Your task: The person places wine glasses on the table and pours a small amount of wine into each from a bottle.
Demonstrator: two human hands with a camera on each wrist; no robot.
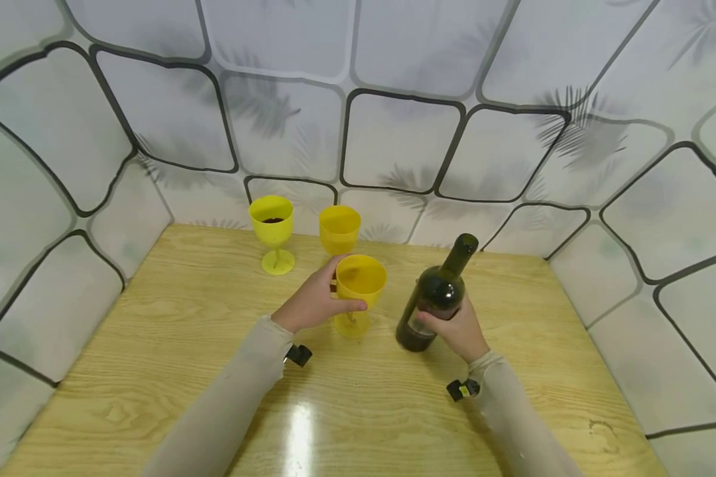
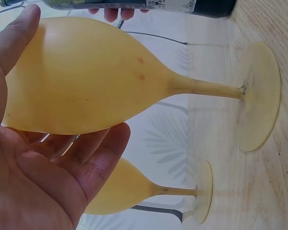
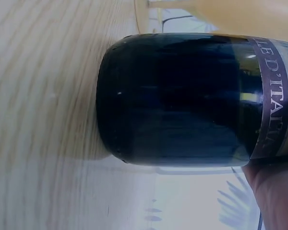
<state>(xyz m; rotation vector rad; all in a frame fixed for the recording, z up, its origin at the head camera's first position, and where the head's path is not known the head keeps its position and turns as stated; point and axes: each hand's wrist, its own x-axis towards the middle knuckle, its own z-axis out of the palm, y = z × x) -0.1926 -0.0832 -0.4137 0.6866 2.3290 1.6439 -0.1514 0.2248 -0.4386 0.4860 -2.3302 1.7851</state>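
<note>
In the head view my left hand (image 1: 322, 296) holds a yellow-orange plastic goblet (image 1: 360, 277) by its bowl, thumb at the near side and fingers round the back. The goblet stands upright, its round foot (image 2: 259, 98) on the wooden table in the left wrist view. To the right, my right hand (image 1: 459, 331) grips a dark green wine bottle (image 1: 438, 291) round its body. The uncapped neck points up, and dark liquid shows inside. In the right wrist view the bottle's base is right at the tabletop, with a label (image 3: 276, 96) higher up.
Behind the held goblet stands another orange goblet (image 1: 340, 225), its lower part hidden. Left of it is a bright yellow goblet (image 1: 272, 228) with dark liquid in it. The wooden table (image 1: 155, 358) meets patterned walls (image 1: 406, 146) at the back and both sides.
</note>
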